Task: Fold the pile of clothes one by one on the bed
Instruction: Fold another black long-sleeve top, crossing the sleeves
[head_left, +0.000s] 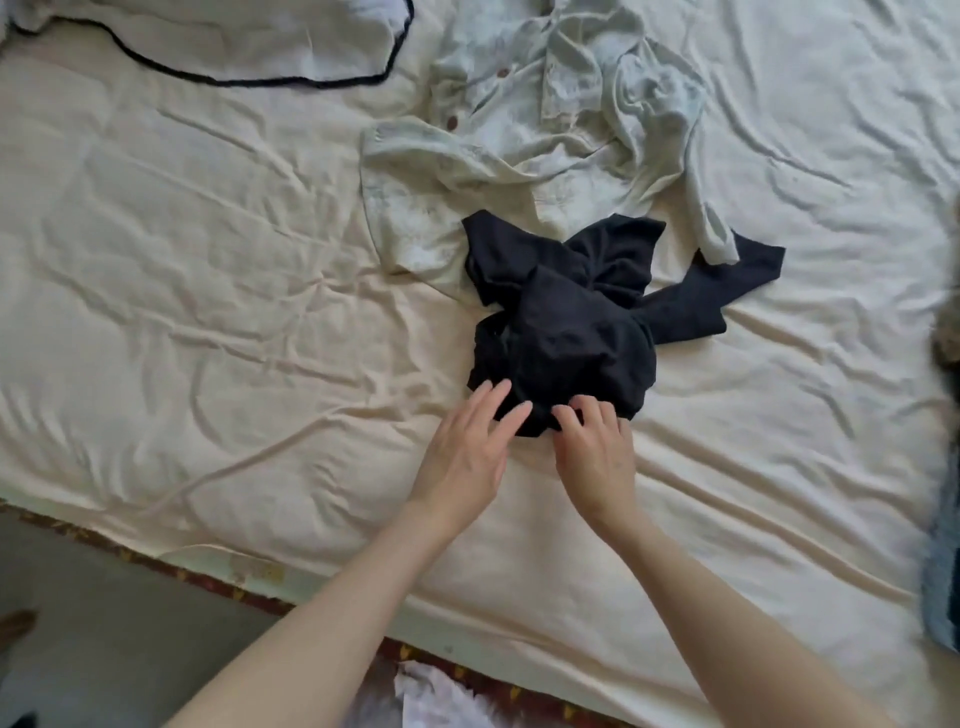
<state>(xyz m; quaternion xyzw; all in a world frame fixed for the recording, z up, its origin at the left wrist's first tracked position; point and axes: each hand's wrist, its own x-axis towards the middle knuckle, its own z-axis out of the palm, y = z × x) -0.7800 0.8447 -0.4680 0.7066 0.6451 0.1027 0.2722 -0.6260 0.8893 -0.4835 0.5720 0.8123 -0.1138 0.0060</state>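
Black garment (576, 322) touching both hands' fingertips (498, 400)

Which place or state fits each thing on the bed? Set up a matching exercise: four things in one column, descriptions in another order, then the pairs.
Things:
1. black garment
2. pale button shirt
3. white cloth with black trim
4. left hand

Descriptions:
A. spread at the far left corner
B. crumpled, with brown buttons, beyond the dark bundle
C. fingers straight, resting at the dark bundle's near edge
D. bunched in the middle, one strip trailing to the right

Pairs: 1-D, 2-B, 3-A, 4-C
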